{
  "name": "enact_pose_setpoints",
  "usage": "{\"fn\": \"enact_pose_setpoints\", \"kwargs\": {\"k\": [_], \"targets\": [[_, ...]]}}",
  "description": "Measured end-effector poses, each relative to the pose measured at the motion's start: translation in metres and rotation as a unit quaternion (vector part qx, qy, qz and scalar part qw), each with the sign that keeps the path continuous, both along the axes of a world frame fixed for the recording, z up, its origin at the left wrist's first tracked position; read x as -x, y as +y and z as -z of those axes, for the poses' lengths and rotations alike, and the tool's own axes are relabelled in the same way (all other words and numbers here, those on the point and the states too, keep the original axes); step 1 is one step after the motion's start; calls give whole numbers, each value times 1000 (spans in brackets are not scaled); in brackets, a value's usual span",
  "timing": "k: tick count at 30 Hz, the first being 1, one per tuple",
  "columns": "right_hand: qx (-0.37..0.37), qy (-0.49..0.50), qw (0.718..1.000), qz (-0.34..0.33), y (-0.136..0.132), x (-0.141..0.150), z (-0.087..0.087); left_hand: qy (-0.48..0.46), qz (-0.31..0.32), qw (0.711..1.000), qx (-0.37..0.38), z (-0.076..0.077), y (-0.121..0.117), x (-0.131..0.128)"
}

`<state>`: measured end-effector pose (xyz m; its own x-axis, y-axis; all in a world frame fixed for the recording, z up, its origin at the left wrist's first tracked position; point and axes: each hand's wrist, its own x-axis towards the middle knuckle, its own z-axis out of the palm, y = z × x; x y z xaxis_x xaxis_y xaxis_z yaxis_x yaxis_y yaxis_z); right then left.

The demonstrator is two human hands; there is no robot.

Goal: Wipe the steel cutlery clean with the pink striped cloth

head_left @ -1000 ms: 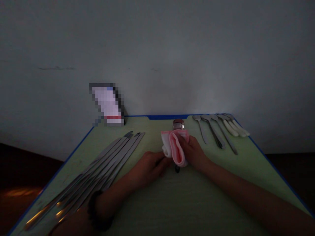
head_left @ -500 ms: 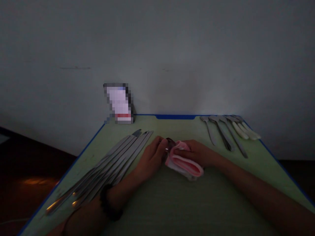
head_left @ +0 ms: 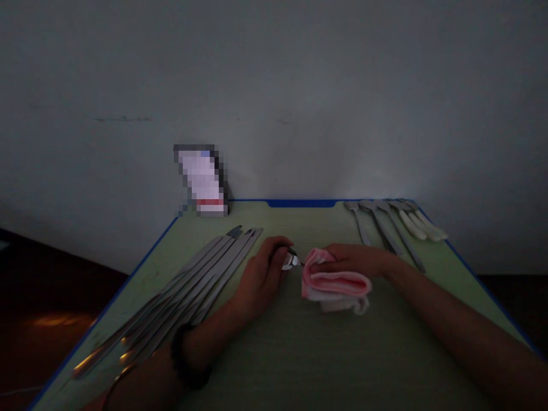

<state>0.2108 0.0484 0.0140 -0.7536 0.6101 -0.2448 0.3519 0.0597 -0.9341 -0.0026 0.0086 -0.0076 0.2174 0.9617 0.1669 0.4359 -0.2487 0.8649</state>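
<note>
Between my hands is a shiny metal spoon (head_left: pixel 291 261). My left hand (head_left: pixel 264 274) pinches its bowl end, thumb and fingers closed around the rim. My right hand (head_left: pixel 349 261) grips a folded pink and white cloth (head_left: pixel 338 284), which wraps the spoon's handle and hides most of it. A short bit of the neck shows between bowl and cloth. To the left of my left hand lie several table knives (head_left: pixel 205 268) in a slanting bunch, blades pointing away from me. Beyond my right hand several spoons (head_left: pixel 387 225) rest side by side, some with white handles.
A phone (head_left: pixel 203 180), blurred out, leans on the wall (head_left: pixel 274 103) at the back left. The pale green tabletop (head_left: pixel 299 365) has a blue edge (head_left: pixel 302 203) that meets the wall. Dark floor (head_left: pixel 55 319) shows at the left.
My right hand and the cloth have slid to the right along the spoon, away from my left hand. More of the spoon's bowl and neck shows. My left hand keeps its hold.
</note>
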Motion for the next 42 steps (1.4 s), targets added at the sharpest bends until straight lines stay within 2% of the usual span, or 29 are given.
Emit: {"fn": "enact_pose_setpoints", "kwargs": {"k": [3, 5, 8, 10, 12, 14, 16, 19, 22, 31, 42], "targets": [[131, 44, 989, 46, 0, -6, 3, -98, -56, 993, -31, 3, 2, 1], [177, 66, 980, 64, 0, -9, 7, -165, -70, 982, -63, 6, 4, 1], [182, 75, 978, 68, 2, -11, 13, -234, -23, 969, -78, 9, 5, 1], [162, 69, 983, 58, 3, -11, 15, -265, 12, 963, -40, 10, 6, 1], [132, 44, 990, 34, 4, -10, 15, -274, 5, 961, 26, 8, 8, 1], [100, 16, 995, 6, 5, -9, 14, -244, -29, 966, 79, 5, 10, 2], [78, -2, 997, -14, 6, -8, 12, -185, -45, 977, 100, 1, 11, 2], [61, -4, 998, -31, 6, -7, 11, -63, -16, 995, 71, -5, 11, 3], [55, -10, 997, -44, 7, -7, 10, 24, 17, 999, 35, -8, 8, 3], [41, -51, 997, -45, 6, -6, 7, 102, 93, 990, 13, -9, 2, 4], [-57, -150, 986, -38, -4, 6, -4, 212, 142, 967, 11, -13, -4, 2]]}}
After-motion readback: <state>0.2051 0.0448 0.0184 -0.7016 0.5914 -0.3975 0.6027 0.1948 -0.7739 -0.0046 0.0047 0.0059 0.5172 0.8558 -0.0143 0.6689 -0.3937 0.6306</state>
